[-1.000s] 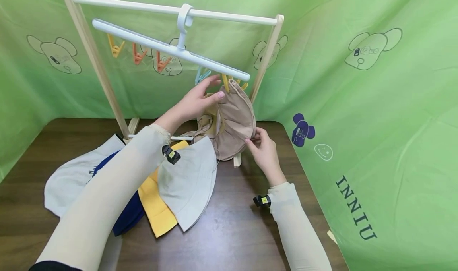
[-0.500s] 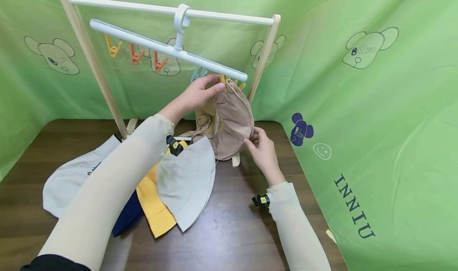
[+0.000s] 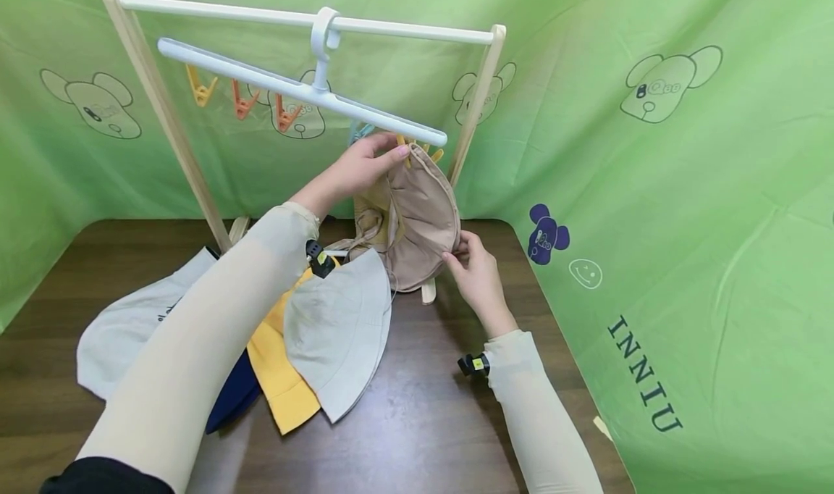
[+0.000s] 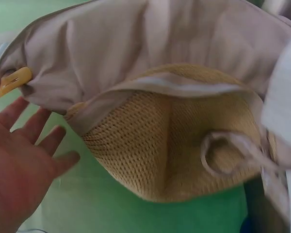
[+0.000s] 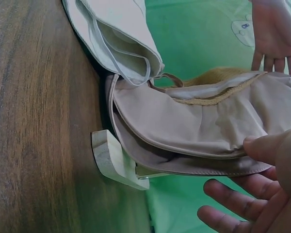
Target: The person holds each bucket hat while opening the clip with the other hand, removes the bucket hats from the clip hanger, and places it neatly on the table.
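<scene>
A beige sun hat with a woven straw crown and tie ribbons hangs by its brim from a yellow clip. The clip is at the right end of the white hanger. My left hand is at the top of the hat, thumb near the clip; its other fingers are extended below the brim edge, and contact is unclear. Lower down, my right hand pinches the outer brim, thumb on one face and fingers behind.
The hanger hooks over a rack's top bar; orange clips and a blue clip hang from it. On the table lie a pale grey bucket hat, yellow fabric, navy fabric and a light item.
My left hand has drawn its thumb up and closer to the clip at the hat's top. My right hand keeps its pinch on the brim, and the view has shifted slightly.
</scene>
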Tool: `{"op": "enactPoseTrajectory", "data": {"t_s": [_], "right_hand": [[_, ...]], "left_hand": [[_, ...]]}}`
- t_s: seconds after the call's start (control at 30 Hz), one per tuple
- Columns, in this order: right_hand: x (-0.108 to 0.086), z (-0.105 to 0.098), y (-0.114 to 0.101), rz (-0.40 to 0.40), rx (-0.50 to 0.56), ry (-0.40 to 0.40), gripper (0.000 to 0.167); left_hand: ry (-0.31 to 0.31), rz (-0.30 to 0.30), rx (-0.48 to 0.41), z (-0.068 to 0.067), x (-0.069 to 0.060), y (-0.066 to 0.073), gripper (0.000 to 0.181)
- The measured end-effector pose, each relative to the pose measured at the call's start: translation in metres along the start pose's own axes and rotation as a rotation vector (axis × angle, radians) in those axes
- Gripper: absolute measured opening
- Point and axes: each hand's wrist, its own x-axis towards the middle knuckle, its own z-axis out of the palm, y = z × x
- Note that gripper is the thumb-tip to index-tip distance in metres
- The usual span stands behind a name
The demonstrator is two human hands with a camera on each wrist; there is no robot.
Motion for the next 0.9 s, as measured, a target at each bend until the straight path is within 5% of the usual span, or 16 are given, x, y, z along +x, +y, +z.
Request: {"op": "enactPoseTrajectory", "data": {"t_s": [0.2, 0.37, 0.6, 0.9], "right_hand": [[0.000, 0.002, -0.005, -0.015, 0.013, -0.001, 0.044], [0.001, 0.004, -0.007, -0.021, 0.012, -0.003, 0.043], [-0.001, 0.004, -0.009, -0.016, 0.005, -0.010, 0.043], [-0.002, 0.005, -0.009, -0.016, -0.004, -0.002, 0.044]], "left_hand": [[-0.033, -0.102, -0.207, -0.008, 0.001, -0.004, 0.056], [-0.022, -0.077, -0.220, -0.012, 0.001, -0.007, 0.053], [-0.073, -0.128, -0.178, -0.011, 0.003, -0.010, 0.060], [-0.041, -0.060, -0.235, -0.011, 0.007, -0.002, 0.043]]}}
